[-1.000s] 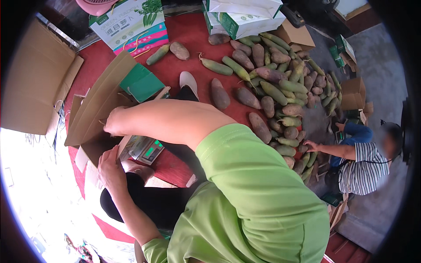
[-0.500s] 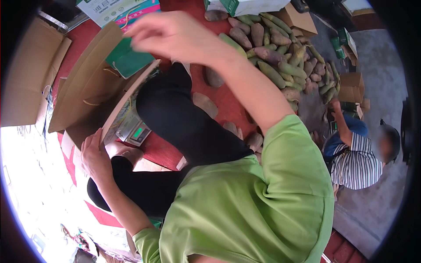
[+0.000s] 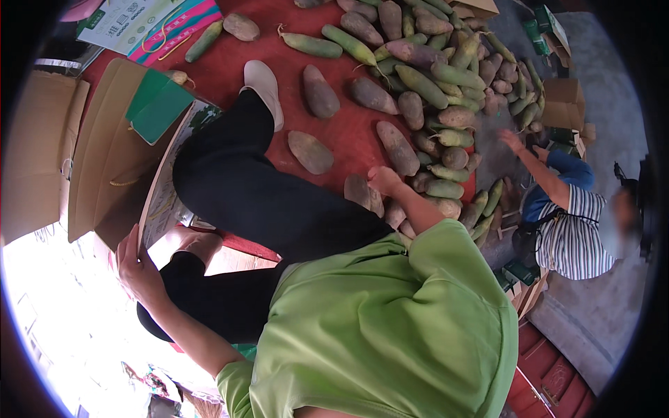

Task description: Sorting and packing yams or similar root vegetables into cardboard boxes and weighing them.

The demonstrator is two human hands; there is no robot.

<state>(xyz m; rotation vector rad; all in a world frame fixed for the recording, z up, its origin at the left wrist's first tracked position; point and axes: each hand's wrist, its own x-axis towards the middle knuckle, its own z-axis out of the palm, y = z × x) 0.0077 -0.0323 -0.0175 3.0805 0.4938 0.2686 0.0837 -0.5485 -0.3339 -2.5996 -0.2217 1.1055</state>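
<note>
A red floor covering (image 3: 347, 143) spreads through the middle of the scene, where a worker in a lime-green shirt (image 3: 390, 313) and black trousers (image 3: 237, 167) sits low. A heap of root vegetables (image 3: 453, 75), green and reddish brown, fills the space from 12 to 2 o'clock. Between 9 and 10 o'clock stands an open cardboard box (image 3: 97, 153), a green panel (image 3: 157, 104) at its top. A co-worker in a striped shirt (image 3: 575, 237) is at work at 3 o'clock, one arm stretched toward 10 o'clock.

At 8 o'clock, the worker's left hand (image 3: 139, 272) pinches the edge of the box's near wall, the fingers close together and the cardboard directly between fingers and thumb. The right hand (image 3: 383, 180), slightly toward 2 o'clock from the centre, is down among the loose roots, fingers bent; how far they are open, and whether they grip anything, cannot be told. A brown root (image 3: 357, 189) lies just beside those fingers at their 8 o'clock, though contact is unclear. A longer root (image 3: 397, 148) lies near the same hand at its 1 o'clock.
</note>
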